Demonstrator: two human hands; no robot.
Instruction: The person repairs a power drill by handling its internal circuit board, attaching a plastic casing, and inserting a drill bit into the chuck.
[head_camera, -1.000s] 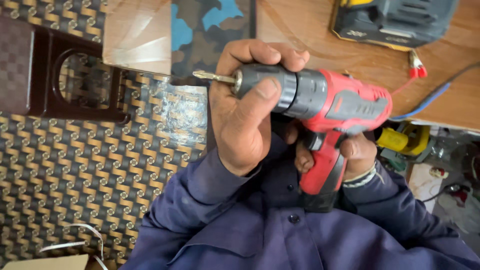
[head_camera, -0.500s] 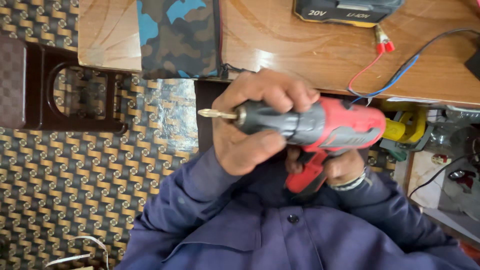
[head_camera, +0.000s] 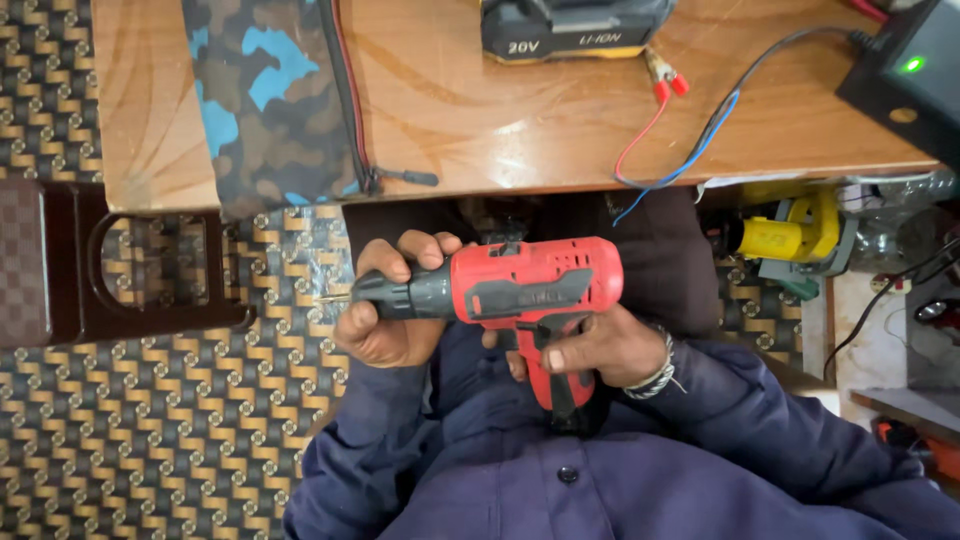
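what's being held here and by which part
A red cordless drill: the left hand wraps its dark chuck at the front, and the right hand grips the handle below the body.

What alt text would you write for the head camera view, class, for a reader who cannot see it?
A person holds a red cordless drill in their lap, left hand around the chuck, right hand on the grip. Above lies a wooden table with a camouflage pouch and a battery pack.

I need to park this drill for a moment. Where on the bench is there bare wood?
Bare wood lies between the camouflage pouch and the red and blue wires, below the battery pack. A narrow strip is free left of the pouch. The right end is crowded by wires and the black charger.
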